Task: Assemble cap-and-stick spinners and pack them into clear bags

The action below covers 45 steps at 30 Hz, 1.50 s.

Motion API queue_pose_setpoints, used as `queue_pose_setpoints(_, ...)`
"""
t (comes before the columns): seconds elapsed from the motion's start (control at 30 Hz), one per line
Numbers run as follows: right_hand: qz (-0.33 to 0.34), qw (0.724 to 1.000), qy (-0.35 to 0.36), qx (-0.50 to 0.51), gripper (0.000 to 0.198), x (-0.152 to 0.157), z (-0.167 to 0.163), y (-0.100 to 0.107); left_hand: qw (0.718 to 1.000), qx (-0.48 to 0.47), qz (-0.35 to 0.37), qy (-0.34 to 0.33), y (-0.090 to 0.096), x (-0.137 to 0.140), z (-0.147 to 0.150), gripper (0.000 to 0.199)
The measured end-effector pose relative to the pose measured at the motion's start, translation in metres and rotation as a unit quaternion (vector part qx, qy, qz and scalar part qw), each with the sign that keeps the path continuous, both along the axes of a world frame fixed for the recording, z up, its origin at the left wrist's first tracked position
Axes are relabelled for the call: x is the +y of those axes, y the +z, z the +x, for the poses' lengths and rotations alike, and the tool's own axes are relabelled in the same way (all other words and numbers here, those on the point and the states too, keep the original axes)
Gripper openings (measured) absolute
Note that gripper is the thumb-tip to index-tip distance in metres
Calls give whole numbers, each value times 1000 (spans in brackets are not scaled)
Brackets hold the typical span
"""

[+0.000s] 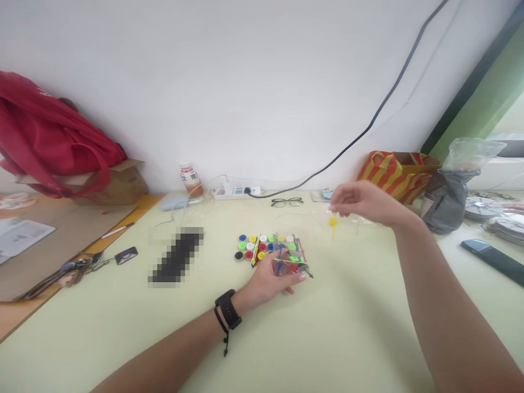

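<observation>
Fingers of the right hand pinched a yellow piece, while the left hand gripped a clear object with coloured sticks.

On the table, the glasses lie behind the discs and right of the power strip.

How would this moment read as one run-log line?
left hand: holding thin multicoloured pieces; right hand: pinching thin yellow piece with round middle, over pale table; nearby: multicoloured discs, black-framed glasses
</observation>
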State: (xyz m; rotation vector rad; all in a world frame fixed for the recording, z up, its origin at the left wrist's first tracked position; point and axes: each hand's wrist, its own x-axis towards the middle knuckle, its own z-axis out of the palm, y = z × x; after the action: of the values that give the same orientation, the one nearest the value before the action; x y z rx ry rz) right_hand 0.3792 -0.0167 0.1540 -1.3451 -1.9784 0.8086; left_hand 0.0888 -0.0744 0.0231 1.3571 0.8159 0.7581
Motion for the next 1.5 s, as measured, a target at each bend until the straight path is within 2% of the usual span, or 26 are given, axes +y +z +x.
queue_pose_setpoints(0.03,86,993,-45,67,35,-9,-5,10,1000,3,5,6,-2,0,0,55)
queue_pose_setpoints(0.07,165,973,-86,134,32,-18,-12,18,1000,7,9,12,-4,0,1,55)
queue_pose_setpoints(0.1,226,950,-114,183,29,-27,-21,25,1000,10,12,21,-5,-1,1,56)
queue_pose_setpoints(0.13,256,936,-129,203,25,-35,-30,31,999,14,16,28,-6,-1,2,56)
queue_pose_setpoints(0.2,264,936,-115,202,21,-47,-48,38,999,20,28,37,-7,-3,3,56)
queue_pose_setpoints(0.27,255,949,-65,172,20,-55,-64,38,998,24,48,36,-7,-4,3,55)
queue_pose_setpoints(0.4,228,974,-1,-1,12,-59,-87,31,994,43,96,39,-6,-7,3,50)
queue_pose_setpoints(0.57,260,946,34,-189,25,-57,-104,19,989,61,125,53,-8,-7,3,45)
queue_pose_setpoints(0.67,235,943,92,-218,25,-55,-106,16,990,53,119,46,-8,-7,4,43)
queue_pose_setpoints(0.77,183,959,141,-167,21,-55,-101,19,993,32,108,45,-5,-8,5,42)
queue_pose_setpoints(0.9,188,974,86,-90,26,-54,-87,27,995,-21,96,32,4,-11,4,42)
queue_pose_setpoints(1.03,223,974,25,-43,31,-50,-70,34,999,-22,49,7,12,-13,1,50)
queue_pose_setpoints(1.13,187,980,25,-57,35,-46,-62,33,999,-5,35,-5,12,-11,-1,46)
queue_pose_setpoints(1.27,87,991,84,-58,41,-44,-56,13,998,-4,62,-25,15,-9,-1,38)
queue_pose_setpoints(1.37,6,992,127,18,50,-46,-52,-15,992,24,102,-65,20,-9,-1,40)
queue_pose_setpoints(1.5,-49,984,85,152,42,-55,-50,-50,988,45,146,-28,25,-6,-2,45)
